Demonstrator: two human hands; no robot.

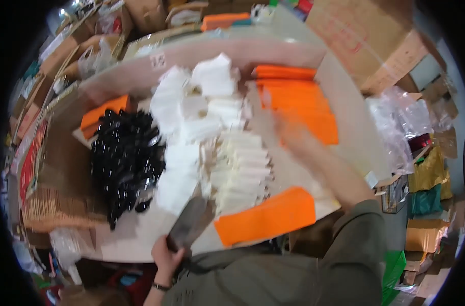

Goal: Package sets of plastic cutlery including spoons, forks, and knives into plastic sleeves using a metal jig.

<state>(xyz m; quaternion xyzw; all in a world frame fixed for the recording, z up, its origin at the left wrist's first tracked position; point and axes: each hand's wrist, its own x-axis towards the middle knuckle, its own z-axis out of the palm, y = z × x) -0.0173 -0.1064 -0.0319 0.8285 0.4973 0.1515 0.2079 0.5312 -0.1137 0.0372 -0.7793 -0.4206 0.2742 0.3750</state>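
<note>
At the table's near edge, my left hand (167, 257) is closed on the lower end of a dark grey flat strip-shaped piece (191, 224), whose exact kind I cannot make out. My right hand (293, 130) reaches far to the right, at the left side of a fanned stack of orange flat pieces (309, 112). Motion smears its fingers, so whether it touches the stack is unclear. Another orange flat bundle (267, 217) lies close to my body. Between my hands are white flat packets (179, 173) and a row of cream packets (240, 166).
A heap of shiny black pieces (125, 158) lies left on the table, beside an orange box (105, 115) and an open cardboard box (64, 153). A raised rim (283, 48) bounds the far side. A large carton (354, 41) and clear plastic bags (395, 120) stand right.
</note>
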